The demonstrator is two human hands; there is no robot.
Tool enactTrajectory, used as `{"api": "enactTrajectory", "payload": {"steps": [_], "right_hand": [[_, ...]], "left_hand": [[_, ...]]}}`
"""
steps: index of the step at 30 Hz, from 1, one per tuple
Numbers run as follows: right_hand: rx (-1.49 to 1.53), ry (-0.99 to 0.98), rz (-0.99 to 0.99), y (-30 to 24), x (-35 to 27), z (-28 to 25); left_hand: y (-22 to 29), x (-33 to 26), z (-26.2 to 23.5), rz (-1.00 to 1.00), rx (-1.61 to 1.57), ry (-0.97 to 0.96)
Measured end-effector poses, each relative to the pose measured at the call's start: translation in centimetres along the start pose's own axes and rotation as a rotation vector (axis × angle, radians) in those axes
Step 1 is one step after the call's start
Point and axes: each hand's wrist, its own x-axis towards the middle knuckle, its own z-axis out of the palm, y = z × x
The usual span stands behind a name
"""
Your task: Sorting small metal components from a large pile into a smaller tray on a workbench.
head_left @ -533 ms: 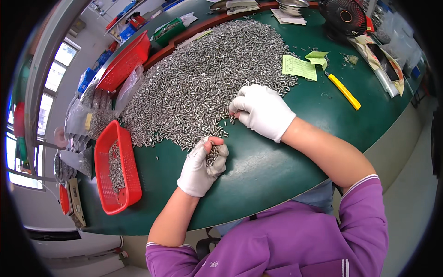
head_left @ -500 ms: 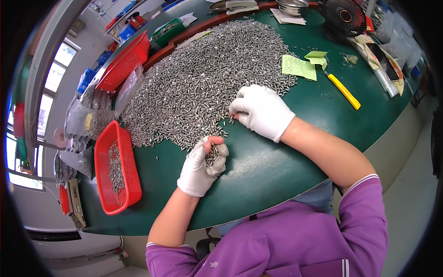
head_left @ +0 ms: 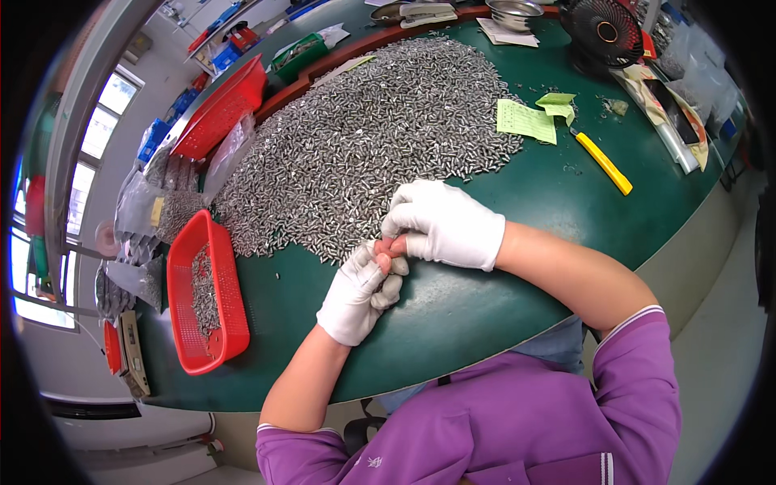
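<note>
A broad heap of small cylindrical metal pins [head_left: 364, 137] lies on the green table [head_left: 461, 315]. At its near edge my two white-gloved hands meet, bare fingertips touching. My left hand [head_left: 356, 295] is curled closed around a handful of these pins, now mostly hidden behind its fingers. From the right, my right hand [head_left: 444, 225] pinches against the left thumb and forefinger. Whatever sits between the right fingertips is too small and covered to make out.
A red perforated basket [head_left: 234, 303] with some pins stands at left, another red basket [head_left: 222, 109] behind it. Bags of pins [head_left: 174, 214] lie beside them. On the right are a yellow-handled cutter [head_left: 602, 163], green paper slips [head_left: 525, 121] and a black fan [head_left: 602, 32].
My right hand has moved left and nearer from the heap's edge to my left hand, and their fingertips now touch. The left fingers have closed over the pins that showed in the palm.
</note>
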Motion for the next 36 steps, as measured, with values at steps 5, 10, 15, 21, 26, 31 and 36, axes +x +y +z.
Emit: {"api": "enactTrajectory", "payload": {"steps": [5,10,15,21,26,31,36], "right_hand": [[0.066,-0.048,0.036,-0.6,0.0,0.3],[-0.158,0.075,0.064,0.2,-0.1,0.5],[-0.331,0.007,0.015,1.2,-0.2,0.6],[-0.414,-0.032,-0.020,1.0,0.2,0.8],[-0.522,-0.077,-0.004,1.0,0.1,1.1],[0.022,0.059,0.044,0.2,0.0,0.7],[0.022,0.022,0.021,-0.2,0.0,0.7]], "left_hand": [[-0.1,-0.1,0.0,0.005,0.020,-0.019],[0.2,-0.3,0.4,0.023,0.034,0.056],[0.0,-0.4,0.1,0.015,-0.025,0.138],[-0.1,-0.4,0.2,0.065,-0.063,0.161],[-0.2,-0.2,-0.4,0.052,-0.081,0.103],[-0.2,0.0,-0.1,0.037,-0.044,0.055],[-0.1,0.0,0.0,0.012,-0.018,0.025]]}}
